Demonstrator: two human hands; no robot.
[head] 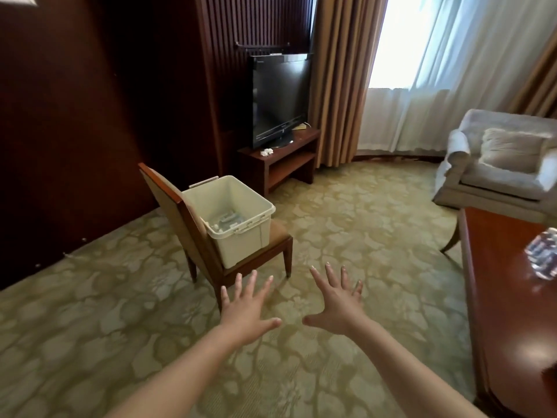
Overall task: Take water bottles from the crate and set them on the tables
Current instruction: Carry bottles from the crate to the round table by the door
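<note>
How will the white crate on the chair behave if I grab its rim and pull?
Probably light: the crate looks like thin plastic, and only a few bottles lie at its bottom. It sits on a padded chair seat, so a pull at the rim might tip it rather than slide it. The loose bottles would likely roll inside.

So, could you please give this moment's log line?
left hand open; right hand open; crate on chair, bottles inside; table holds clear bottles
</note>
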